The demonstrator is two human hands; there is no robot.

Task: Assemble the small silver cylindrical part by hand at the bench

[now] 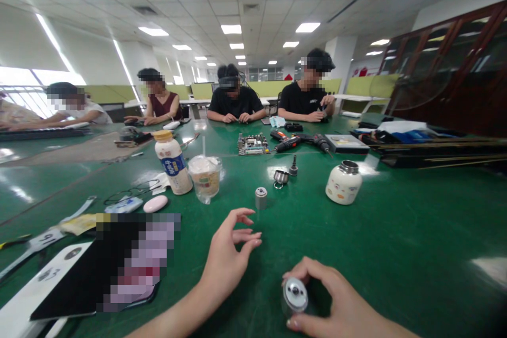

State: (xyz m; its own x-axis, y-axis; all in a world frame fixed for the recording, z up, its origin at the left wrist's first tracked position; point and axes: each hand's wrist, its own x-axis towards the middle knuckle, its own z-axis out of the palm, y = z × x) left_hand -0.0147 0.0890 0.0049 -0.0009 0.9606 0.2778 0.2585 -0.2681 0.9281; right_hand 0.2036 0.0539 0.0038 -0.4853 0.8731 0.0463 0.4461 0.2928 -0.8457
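Observation:
My right hand (336, 301) is wrapped around a small round silver metal cap (295, 294) near the bottom edge of the green table (396, 237). My left hand (229, 253) hovers just left of it, fingers apart and curled, holding nothing. Beyond my left hand stands a small silver cylinder part (261, 197). Farther back lie a metal ring piece (281, 177) and a dark stopper (293, 167). A cream-coloured flask body (343, 182) with an open metal mouth stands to the right.
A milk bottle (173, 162) and a plastic cup with a straw (205, 175) stand left of centre. A blurred phone (119, 264) lies at lower left. A circuit board (253, 144) and power drills (301, 141) lie farther back. Several people sit along the far side.

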